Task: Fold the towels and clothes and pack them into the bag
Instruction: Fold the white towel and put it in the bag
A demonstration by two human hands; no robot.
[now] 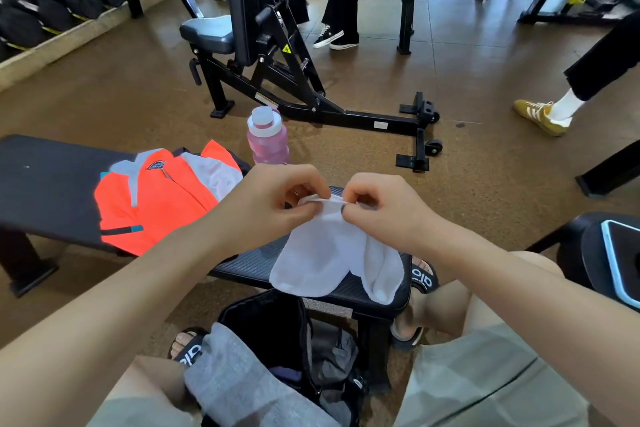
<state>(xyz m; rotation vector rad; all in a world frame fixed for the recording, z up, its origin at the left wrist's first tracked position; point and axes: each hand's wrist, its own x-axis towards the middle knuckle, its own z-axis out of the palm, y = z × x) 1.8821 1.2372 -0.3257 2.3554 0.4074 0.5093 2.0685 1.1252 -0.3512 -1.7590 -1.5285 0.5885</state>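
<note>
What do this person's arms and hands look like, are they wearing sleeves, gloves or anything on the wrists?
Both arms are bare from the frame's edge to the fingertips: no sleeves, gloves, watch or wristband show. The left hand seems to have a small ring on one finger, though it is too small to be sure. The right hand shows no jewellery. Below, the person wears pale grey-green shorts.

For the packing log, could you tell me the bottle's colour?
Pink with a white cap, bottle, head view.

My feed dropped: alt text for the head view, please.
Both hands, left hand and right hand, pinch the top edge of white socks over a black bench. An orange jacket lies on it; the open bag sits below.
</note>
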